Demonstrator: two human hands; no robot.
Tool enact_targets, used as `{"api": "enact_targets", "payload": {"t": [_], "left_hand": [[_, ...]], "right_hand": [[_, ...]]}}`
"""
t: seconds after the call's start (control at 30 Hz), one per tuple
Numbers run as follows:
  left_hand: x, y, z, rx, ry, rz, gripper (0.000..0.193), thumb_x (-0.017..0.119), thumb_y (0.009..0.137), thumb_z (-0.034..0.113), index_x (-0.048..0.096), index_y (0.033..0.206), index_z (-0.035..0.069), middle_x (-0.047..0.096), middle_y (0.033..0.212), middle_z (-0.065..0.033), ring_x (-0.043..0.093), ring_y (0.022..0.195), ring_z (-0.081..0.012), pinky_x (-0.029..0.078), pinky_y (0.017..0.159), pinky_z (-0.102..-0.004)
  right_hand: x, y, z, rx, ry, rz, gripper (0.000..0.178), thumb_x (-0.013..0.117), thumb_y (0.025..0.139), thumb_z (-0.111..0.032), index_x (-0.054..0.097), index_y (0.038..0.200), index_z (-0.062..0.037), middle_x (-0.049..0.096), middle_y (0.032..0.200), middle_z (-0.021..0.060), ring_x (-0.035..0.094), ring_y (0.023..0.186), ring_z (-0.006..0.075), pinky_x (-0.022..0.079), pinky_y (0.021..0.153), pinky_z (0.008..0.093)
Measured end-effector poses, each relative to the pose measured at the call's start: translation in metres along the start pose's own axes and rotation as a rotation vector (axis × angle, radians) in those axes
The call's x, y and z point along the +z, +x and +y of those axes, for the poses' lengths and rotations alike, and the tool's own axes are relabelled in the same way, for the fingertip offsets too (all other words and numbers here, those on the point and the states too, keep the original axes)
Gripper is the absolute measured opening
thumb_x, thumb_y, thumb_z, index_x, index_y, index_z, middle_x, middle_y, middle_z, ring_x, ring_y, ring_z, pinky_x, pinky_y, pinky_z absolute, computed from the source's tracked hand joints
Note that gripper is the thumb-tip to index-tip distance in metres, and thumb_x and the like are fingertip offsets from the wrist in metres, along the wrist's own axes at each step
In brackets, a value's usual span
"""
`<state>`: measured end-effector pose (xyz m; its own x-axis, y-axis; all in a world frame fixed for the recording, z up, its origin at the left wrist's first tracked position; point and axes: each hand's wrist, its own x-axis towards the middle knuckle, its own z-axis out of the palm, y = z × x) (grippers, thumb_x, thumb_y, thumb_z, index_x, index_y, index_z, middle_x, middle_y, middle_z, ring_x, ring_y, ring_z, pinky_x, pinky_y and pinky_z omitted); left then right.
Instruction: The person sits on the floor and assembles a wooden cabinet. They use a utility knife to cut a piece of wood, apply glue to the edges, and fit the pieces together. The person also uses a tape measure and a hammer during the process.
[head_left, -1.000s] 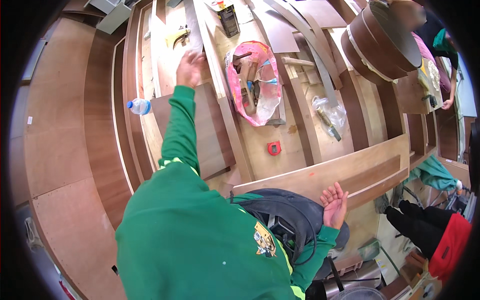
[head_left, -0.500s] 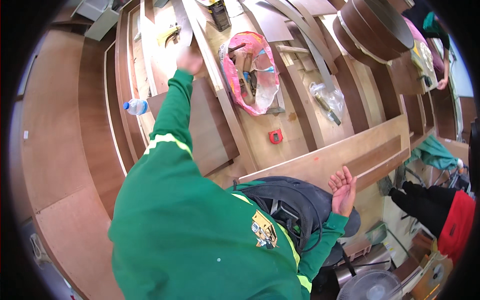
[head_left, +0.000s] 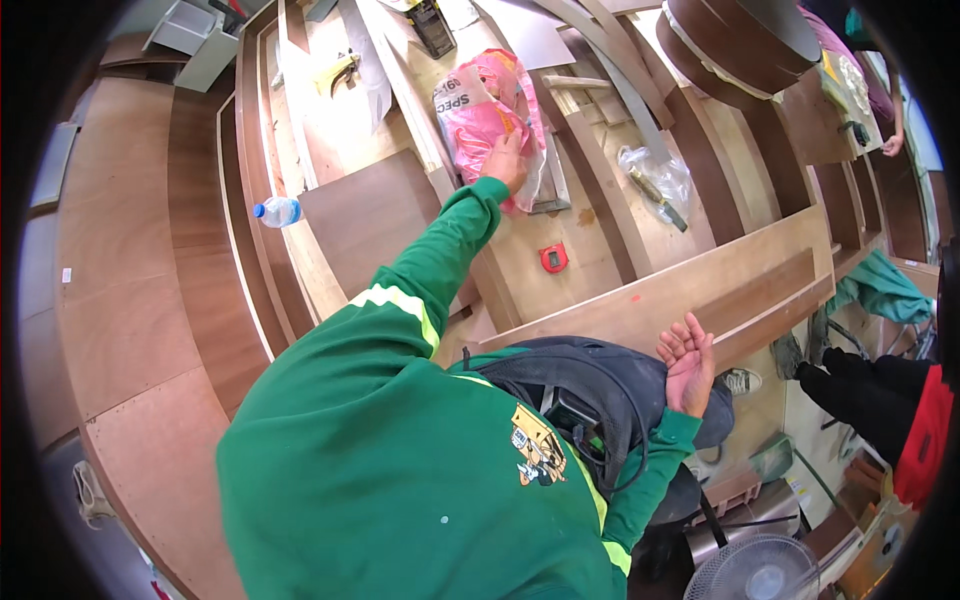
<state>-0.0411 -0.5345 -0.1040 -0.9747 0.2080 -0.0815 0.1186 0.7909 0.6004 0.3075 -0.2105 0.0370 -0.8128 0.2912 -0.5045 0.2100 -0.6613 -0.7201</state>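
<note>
My left hand (head_left: 507,166) is closed on the side of a pink printed plastic bag (head_left: 462,122), whose crumpled side now covers most of the tools inside. The bag rests among the boards of a wooden frame. My right hand (head_left: 688,368) is held up near my body, palm turned up, fingers apart and nothing in it. Nearest to that hand is the light wooden edge panel (head_left: 590,312). On the plywood lies a red tape measure (head_left: 553,258), below the bag. A clear plastic bag (head_left: 668,172) with a long, narrow thing in it lies further right.
A water bottle with a blue cap (head_left: 277,211) lies by a loose brown board (head_left: 370,215). Several upright slats divide the frame. A big brown drum-shaped piece (head_left: 740,45) stands at the far right. Other people are at the right, and a fan (head_left: 755,575) stands lower right.
My left hand has come right and nearer, from over the boards to the pink bag, and taken hold of it. The bag's side has folded over its contents. My right hand stays raised.
</note>
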Motion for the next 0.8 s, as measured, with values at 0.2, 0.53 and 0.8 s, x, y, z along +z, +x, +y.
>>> {"api": "enact_targets", "payload": {"t": [0.2, 0.53, 0.8], "left_hand": [[-0.038, -0.037, 0.054, -0.002, 0.267, -0.141, 0.098, 0.072, 0.086, 0.040, 0.016, 0.158, 0.006, 0.049, 0.139, -0.0256, 0.054, 0.125, -0.0421, 0.043, 0.107, -0.0463], [-0.129, -0.012, -0.052, -0.270, 0.075, 0.081, 0.084, 0.075, 0.082, 0.016, 0.030, 0.152, 0.007, 0.071, 0.093, -0.0182, 0.070, 0.079, -0.0308, 0.057, 0.070, -0.0424], [-0.157, -0.055, 0.008, 0.056, 0.384, 0.147, 0.082, 0.078, 0.079, 0.011, 0.037, 0.150, 0.009, 0.058, 0.120, -0.0220, 0.059, 0.110, -0.0347, 0.047, 0.094, -0.0483]], "right_hand": [[-0.012, 0.006, 0.000, -0.019, 0.083, -0.010, 0.060, 0.044, 0.106, -0.045, 0.045, 0.143, 0.0016, 0.064, 0.118, 0.0127, 0.067, 0.102, 0.0233, 0.056, 0.087, 0.0352], [-0.027, 0.004, 0.001, -0.057, 0.212, -0.037, 0.059, 0.045, 0.106, -0.042, 0.043, 0.144, 0.0022, 0.065, 0.117, 0.0140, 0.068, 0.102, 0.0239, 0.058, 0.085, 0.0345], [-0.031, 0.001, 0.002, -0.116, 0.185, -0.037, 0.060, 0.048, 0.105, -0.040, 0.042, 0.145, 0.0044, 0.064, 0.118, 0.0135, 0.067, 0.102, 0.0236, 0.056, 0.086, 0.0340]]}}
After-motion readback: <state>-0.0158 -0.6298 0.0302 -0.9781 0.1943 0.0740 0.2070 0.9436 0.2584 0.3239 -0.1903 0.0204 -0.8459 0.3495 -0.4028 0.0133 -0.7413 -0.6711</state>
